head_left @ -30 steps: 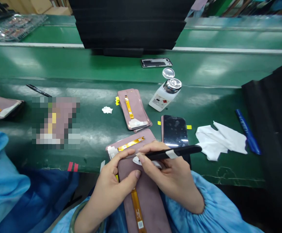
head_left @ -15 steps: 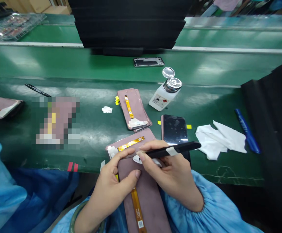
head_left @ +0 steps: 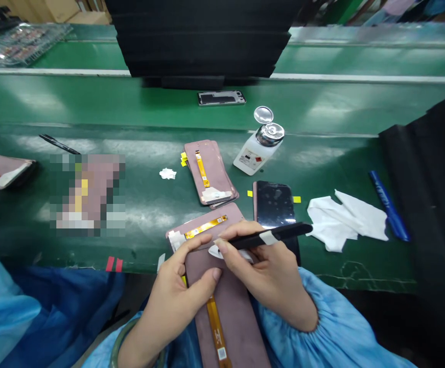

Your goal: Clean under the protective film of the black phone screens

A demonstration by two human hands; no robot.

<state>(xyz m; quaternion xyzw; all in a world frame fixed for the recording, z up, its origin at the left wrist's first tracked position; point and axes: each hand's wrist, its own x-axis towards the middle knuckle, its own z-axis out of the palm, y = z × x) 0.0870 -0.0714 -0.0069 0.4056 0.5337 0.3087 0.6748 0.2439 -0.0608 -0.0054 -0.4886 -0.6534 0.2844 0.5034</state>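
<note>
Mauve, matte backing on the panel (head_left: 241, 312) in front of you, at the near edge of the bench (head_left: 138, 209), its lower end running out of view. Your left hand (head_left: 180, 286) is partly curled about its upper left edge, thumb on the face, index finger reaching along the top. Your right hand (head_left: 274, 276) is closed in a pen-like pinch on a slim black tool (head_left: 289, 232) banded with white tape; a white scrap (head_left: 213, 251) sits under those fingertips, on the panel's upper end. Handling, by judgement: light, thin, stiff, probably brittle if flexed, perhaps slick along the rim. Best hold is by the long edges, clear of the amber ribbon cable (head_left: 215, 329), which looks soft and easily creased. Just beyond, another panel (head_left: 203, 240) lies slanted, partly covered by your fingers. Materials farther out: rounded-corner panels stacked slightly askew (head_left: 216, 174), yellow tabs at their left side; glossy black screen (head_left: 276, 204), smudged or spotted; white squarish bottle (head_left: 251, 156), shiny metal top, lid raised; limp, creased white cloth (head_left: 331, 222); smooth blue marker (head_left: 389, 204) to its right. Bench surface green, smooth, scuffed near your right sleeve.
</note>
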